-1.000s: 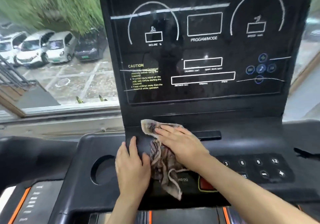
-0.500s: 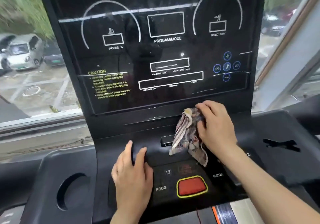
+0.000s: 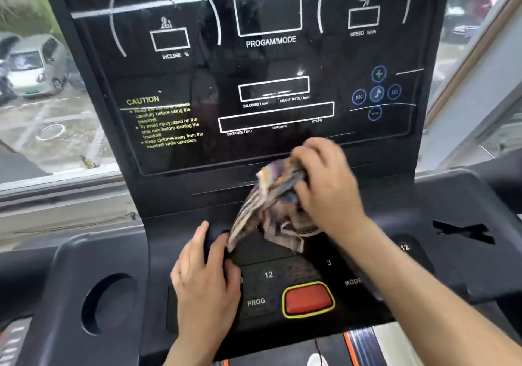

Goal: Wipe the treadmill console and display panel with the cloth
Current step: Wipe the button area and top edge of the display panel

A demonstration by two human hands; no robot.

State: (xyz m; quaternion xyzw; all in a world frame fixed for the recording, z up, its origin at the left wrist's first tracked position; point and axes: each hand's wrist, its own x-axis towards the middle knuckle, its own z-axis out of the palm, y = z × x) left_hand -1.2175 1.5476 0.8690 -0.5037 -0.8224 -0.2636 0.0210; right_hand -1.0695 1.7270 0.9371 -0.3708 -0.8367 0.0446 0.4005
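Observation:
The black display panel (image 3: 254,83) stands upright with white outlines and yellow caution text. Below it lies the dark console (image 3: 423,252) with a red button (image 3: 308,299) and keys marked PROG, MODE and 12. My right hand (image 3: 327,187) grips a bunched striped cloth (image 3: 268,204) at the panel's lower edge, right of centre; loose ends of the cloth hang down over the console. My left hand (image 3: 206,278) rests on the console just left of the keys, fingers bent at its upper ledge and touching the cloth's lowest corner.
A round cup holder (image 3: 108,303) is sunk into the console's left wing, and a cross-shaped slot (image 3: 463,231) sits in the right wing. Behind the treadmill is a window (image 3: 48,111) over parked cars. A window frame (image 3: 474,54) slants at the right.
My right hand carried the cloth from the console's left ledge rightward and up to the bottom of the display panel. The left hand stayed on the console. The view shifted right and closer.

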